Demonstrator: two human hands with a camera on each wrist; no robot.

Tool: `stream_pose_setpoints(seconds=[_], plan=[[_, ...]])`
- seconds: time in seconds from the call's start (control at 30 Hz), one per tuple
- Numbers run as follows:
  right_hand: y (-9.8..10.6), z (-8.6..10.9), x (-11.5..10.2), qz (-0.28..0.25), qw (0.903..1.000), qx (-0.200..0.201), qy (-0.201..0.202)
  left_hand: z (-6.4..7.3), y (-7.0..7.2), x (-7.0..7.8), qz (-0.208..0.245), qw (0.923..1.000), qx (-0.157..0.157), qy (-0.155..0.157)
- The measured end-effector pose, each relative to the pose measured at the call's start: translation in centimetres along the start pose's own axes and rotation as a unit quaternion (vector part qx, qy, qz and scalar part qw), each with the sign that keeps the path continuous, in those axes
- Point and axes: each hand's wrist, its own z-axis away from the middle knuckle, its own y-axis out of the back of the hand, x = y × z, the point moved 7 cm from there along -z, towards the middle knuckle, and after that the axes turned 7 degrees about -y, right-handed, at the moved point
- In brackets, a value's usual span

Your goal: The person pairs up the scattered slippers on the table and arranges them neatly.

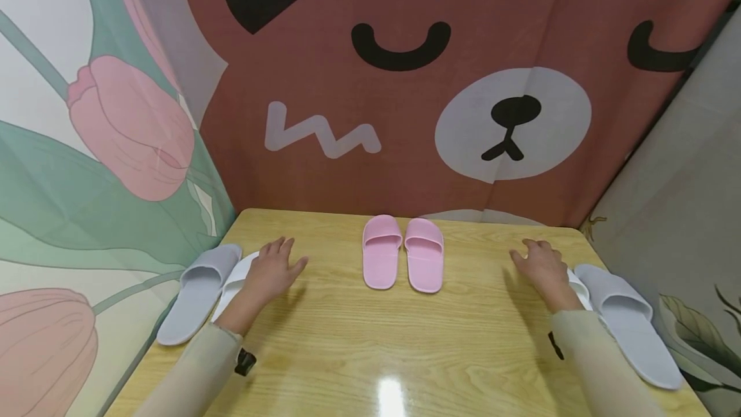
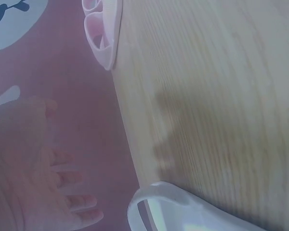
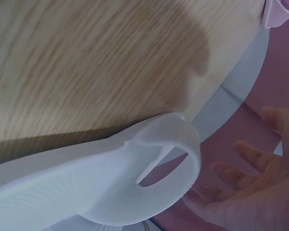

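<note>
My left hand [image 1: 271, 273] hovers above a white slipper [image 1: 236, 282] on the left of the table, its fingers spread and holding nothing. On the other side my right hand [image 1: 543, 269] hangs over another white slipper [image 1: 579, 289], partly hidden beneath the wrist; its fingers are loosely bent and grip nothing. In the right wrist view that white slipper [image 3: 62, 178] shows its rounded strap near the fingertips. A pair of pink slippers, one left [image 1: 381, 262] and one right [image 1: 425, 266], lies side by side at the far middle, toes toward the back.
A grey slipper [image 1: 193, 301] lies along the table's left edge, and its match [image 1: 637, 330] along the right edge. Behind the wooden table [image 1: 370, 340] hangs a brown bear-print curtain [image 1: 405, 179]. Patterned cloth [image 1: 116, 237] closes in the left side, with grey cloth [image 1: 666, 211] opposite.
</note>
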Motion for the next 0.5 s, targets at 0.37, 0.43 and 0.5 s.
stream_pose_setpoints(seconds=[0.37,0.43,0.5], plan=[[-0.1,0.0,1.3,0.003,0.9999,0.015,-0.002,0.8,0.6,-0.7,-0.005,0.9999,0.015,-0.001],[0.0,0.1,1.5,0.003,0.9999,0.014,-0.004,0.9,0.6,-1.0,-0.004,0.9999,0.013,0.005],[0.0,0.1,1.7,0.003,0.9999,0.012,-0.008,1.0,0.5,-1.4,0.0,0.9999,0.011,0.011]])
